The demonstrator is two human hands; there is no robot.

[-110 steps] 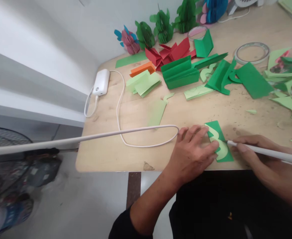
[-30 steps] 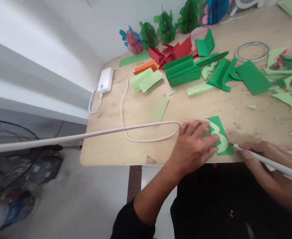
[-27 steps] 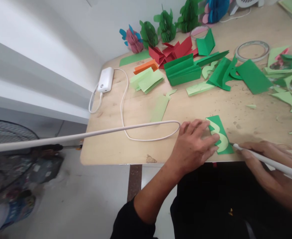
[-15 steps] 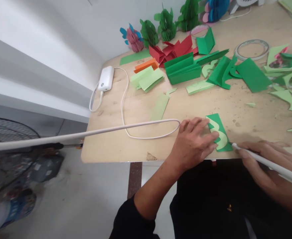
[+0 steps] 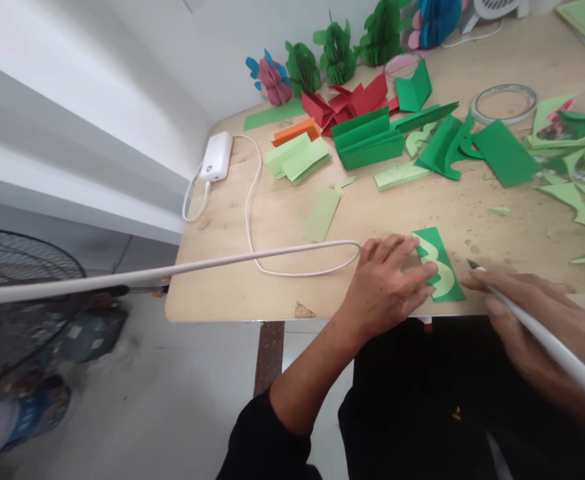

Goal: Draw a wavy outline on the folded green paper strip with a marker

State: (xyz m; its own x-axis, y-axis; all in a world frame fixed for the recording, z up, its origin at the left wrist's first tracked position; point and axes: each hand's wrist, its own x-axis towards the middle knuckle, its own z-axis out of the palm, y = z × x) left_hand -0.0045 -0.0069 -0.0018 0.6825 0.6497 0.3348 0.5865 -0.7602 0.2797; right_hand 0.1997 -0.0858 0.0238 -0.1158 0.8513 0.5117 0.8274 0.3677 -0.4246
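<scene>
My left hand (image 5: 390, 283) presses its fingertips, slightly spread, onto a light green paper cutout with rounded lobes (image 5: 443, 281). Beneath the cutout lies a darker green paper rectangle (image 5: 437, 235), its lower corner near the table's front edge. My right hand (image 5: 547, 317) is closed round a long white pen (image 5: 537, 328) with a dark pointed tip. That tip is to the right of the green rectangle, apart from it. Motion blurs the right hand a little.
Folded green (image 5: 367, 143), red (image 5: 355, 103) and light green papers (image 5: 300, 160) lie farther back, before paper honeycomb figures (image 5: 337, 57). Paper scraps (image 5: 582, 200) and a tape roll (image 5: 505, 103) are at right. A white cable (image 5: 182, 267) loops from a power bank (image 5: 217, 157).
My right hand and the pen have moved away from the green rectangle's right edge, the tip now farther up and right. My left hand stays on the cutout.
</scene>
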